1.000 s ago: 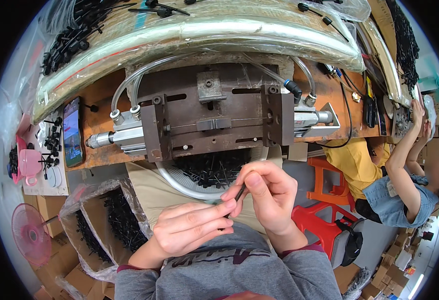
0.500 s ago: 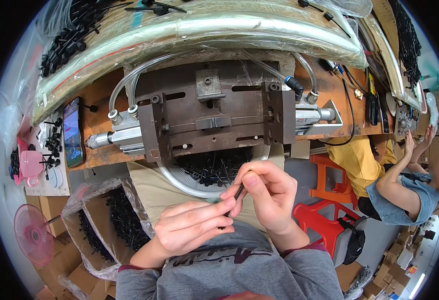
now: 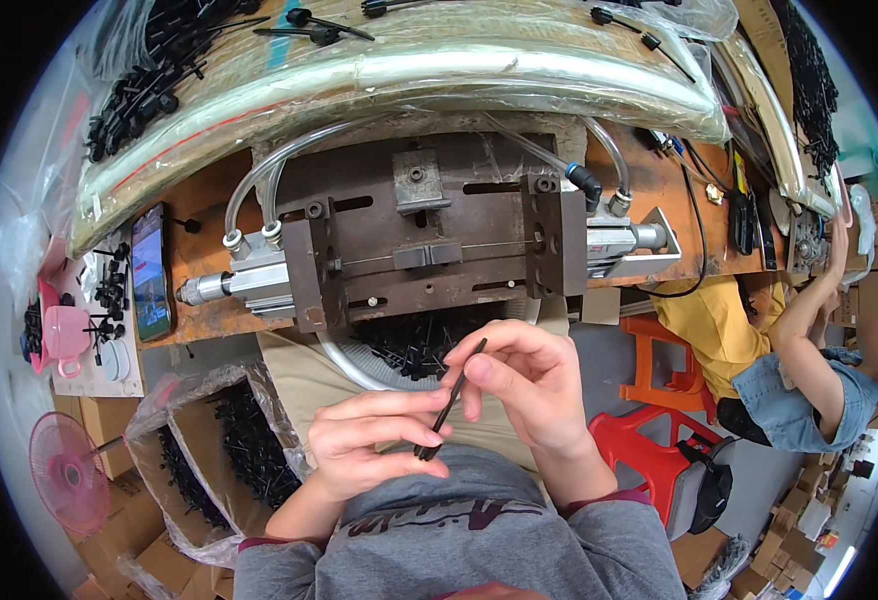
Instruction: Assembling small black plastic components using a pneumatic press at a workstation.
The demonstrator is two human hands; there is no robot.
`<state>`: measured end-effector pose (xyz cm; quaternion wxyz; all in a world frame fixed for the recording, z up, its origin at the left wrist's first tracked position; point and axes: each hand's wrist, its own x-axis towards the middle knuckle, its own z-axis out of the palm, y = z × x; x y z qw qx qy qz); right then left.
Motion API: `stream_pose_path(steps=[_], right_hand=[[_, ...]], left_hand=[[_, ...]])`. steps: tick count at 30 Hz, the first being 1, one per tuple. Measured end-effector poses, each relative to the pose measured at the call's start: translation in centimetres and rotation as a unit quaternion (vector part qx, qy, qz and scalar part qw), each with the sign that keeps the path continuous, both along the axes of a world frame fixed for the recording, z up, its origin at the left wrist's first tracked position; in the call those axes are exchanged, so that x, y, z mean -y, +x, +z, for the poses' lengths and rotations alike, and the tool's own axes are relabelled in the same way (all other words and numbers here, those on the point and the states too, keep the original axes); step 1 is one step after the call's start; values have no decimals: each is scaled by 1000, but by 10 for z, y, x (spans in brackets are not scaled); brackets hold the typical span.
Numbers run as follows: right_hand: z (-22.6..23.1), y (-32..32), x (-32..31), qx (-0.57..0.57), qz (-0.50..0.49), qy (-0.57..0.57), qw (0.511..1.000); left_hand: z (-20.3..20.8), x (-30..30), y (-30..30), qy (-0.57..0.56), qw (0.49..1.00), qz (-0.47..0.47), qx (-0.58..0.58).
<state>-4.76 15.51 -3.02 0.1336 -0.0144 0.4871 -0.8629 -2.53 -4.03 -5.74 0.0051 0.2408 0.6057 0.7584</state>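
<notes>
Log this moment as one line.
left hand: holding black stick, lower end | right hand: at upper end | tub: black parts inside

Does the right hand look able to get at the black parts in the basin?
Probably yes: the black parts lie uncovered beyond the right hand, which holds a black rod; the metal fixture hides the far side of the basin.

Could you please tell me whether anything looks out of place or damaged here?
Nothing looks plainly damaged, and the held black rod looks straight. Slightly odd: one small black part lies on the wooden bench beside the phone, apart from the heap in the basin.
</notes>
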Motion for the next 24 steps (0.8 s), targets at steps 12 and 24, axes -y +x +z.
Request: stream_pose_path(steps=[12,24], right_hand=[[-8,3,4,-10,41,1,999],[-6,-2,0,-21,37,16,999]], left_hand=[[18,5,-1,-225,956,108,-153],[19,0,-9,-210,952,108,-197]])
